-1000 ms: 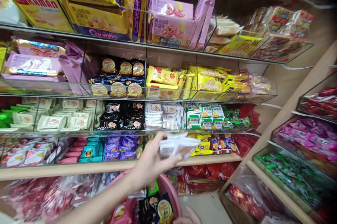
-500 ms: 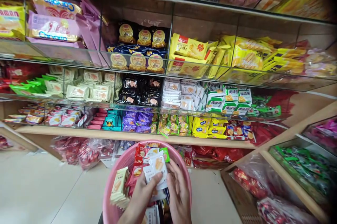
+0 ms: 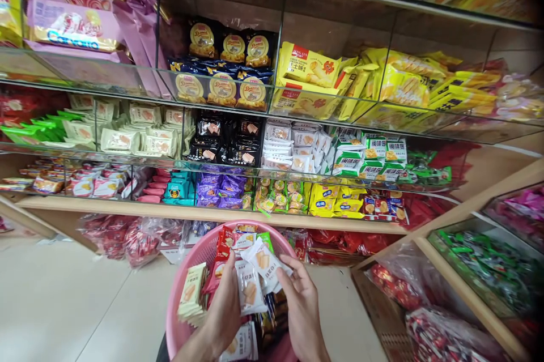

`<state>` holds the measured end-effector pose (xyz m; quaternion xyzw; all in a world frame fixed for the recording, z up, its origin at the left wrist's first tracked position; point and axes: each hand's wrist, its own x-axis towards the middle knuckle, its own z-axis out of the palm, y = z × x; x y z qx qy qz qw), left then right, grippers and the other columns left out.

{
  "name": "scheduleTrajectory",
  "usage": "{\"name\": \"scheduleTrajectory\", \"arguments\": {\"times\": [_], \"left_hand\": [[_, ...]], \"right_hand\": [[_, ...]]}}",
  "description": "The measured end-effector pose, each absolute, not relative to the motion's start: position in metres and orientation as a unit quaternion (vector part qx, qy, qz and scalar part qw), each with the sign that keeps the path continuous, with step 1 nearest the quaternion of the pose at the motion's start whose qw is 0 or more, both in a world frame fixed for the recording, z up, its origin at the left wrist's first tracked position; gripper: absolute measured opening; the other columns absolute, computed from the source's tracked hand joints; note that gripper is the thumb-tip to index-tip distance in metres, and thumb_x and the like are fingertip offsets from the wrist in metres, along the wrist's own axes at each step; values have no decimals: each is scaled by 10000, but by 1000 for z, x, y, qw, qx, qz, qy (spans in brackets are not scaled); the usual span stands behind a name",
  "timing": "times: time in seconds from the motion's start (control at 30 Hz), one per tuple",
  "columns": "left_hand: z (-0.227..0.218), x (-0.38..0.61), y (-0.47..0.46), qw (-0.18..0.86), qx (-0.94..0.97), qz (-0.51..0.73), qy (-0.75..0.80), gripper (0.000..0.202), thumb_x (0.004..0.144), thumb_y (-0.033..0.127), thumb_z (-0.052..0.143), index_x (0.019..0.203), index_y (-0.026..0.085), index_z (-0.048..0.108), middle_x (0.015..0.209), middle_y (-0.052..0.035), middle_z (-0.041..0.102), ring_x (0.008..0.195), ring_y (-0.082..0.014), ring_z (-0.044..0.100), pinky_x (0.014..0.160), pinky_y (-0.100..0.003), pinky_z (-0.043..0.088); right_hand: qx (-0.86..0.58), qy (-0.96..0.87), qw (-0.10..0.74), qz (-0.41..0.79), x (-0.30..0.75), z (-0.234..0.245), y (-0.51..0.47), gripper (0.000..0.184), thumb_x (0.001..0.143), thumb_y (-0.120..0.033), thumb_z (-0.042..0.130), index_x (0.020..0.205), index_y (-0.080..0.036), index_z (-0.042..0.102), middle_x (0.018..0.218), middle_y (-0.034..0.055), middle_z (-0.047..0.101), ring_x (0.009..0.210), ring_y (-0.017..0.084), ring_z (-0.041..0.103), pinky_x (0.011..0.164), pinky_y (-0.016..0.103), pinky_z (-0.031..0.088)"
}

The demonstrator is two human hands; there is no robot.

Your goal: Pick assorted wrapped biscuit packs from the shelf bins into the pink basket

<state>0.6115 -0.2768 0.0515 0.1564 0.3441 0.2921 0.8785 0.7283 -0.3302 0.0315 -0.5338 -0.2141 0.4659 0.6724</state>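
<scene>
Over a pink plastic basket [image 3: 173, 316], my right hand [image 3: 301, 299] pinches a white snack packet [image 3: 264, 260] between thumb and fingers, tilted. My left hand [image 3: 223, 308] is closed against a second white snack packet [image 3: 250, 288], which hangs upright beside the first. Inside the basket, a stack of cream packets [image 3: 193, 294] leans at the left, and red packets [image 3: 224, 246] lie behind my left hand. Another white packet [image 3: 241, 345] rests lower down, near my wrists. Dark packets lie partly hidden between my hands.
Ahead stand shelves with glass dividers, holding white packets [image 3: 304, 141], black packets [image 3: 209, 127], yellow bags [image 3: 308, 67] and purple packets [image 3: 219, 189]. Bagged red goods [image 3: 140, 243] sit under the lowest shelf. At the right is a wooden bin [image 3: 467, 288] with green-wrapped sweets.
The white packets, earlier held together in both hands, are now spread apart. My right hand has moved right with one, while my left keeps the other. The view has shifted slightly.
</scene>
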Motion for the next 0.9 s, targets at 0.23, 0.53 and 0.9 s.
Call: {"name": "scheduleTrajectory", "arguments": {"times": [0.23,0.53,0.9], "left_hand": [[46,609,-276,891,165,258,334,662,782,641,426,1330,269,416,1184,-55,653,1034,-254,629,916,-427,444],[43,611,-291,888,162,276,330,579,792,586,482,1278,270,487,989,-42,729,858,-231,689,770,-343,526],[54,611,-292,858,185,291,381,541,721,465,655,1199,230,564,1059,-85,705,944,-239,662,798,-339,511]], "right_hand": [[-521,-330,619,487,757,53,-327,400,754,-361,667,1109,-215,554,1093,75,639,982,220,599,841,336,466],[-583,-460,497,449,731,47,-315,445,735,-274,648,1172,-258,569,959,44,666,875,229,620,788,341,481],[-644,-398,605,247,726,31,-309,335,806,-380,582,1106,-232,599,1084,77,603,846,183,558,763,293,453]]}}
